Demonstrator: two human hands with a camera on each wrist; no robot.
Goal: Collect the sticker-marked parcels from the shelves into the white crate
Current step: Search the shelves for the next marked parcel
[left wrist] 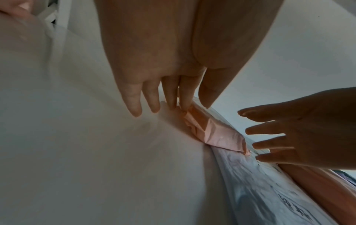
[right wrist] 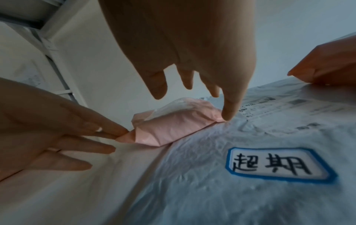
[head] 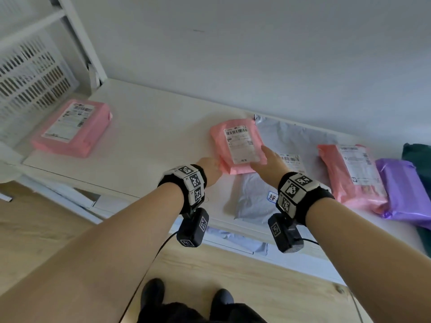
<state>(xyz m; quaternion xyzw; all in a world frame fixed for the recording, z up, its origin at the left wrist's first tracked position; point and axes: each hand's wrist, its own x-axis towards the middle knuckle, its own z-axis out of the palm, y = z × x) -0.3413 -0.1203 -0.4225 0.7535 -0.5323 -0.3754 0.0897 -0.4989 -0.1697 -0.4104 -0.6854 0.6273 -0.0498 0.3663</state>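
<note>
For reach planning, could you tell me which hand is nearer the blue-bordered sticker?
Right. The right hand rests just beyond the blue-bordered sticker; the left hand is farther left.

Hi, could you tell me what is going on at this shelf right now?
A person is sorting parcels on a white shelf. Both hands are at a small pink parcel that lies partly on a grey parcel: the left hand touches its left edge with straight fingers, and the right hand rests on its right side. The grey parcel bears a blue-bordered sticker. Nothing is lifted yet. A white crate stands to the left.
</note>
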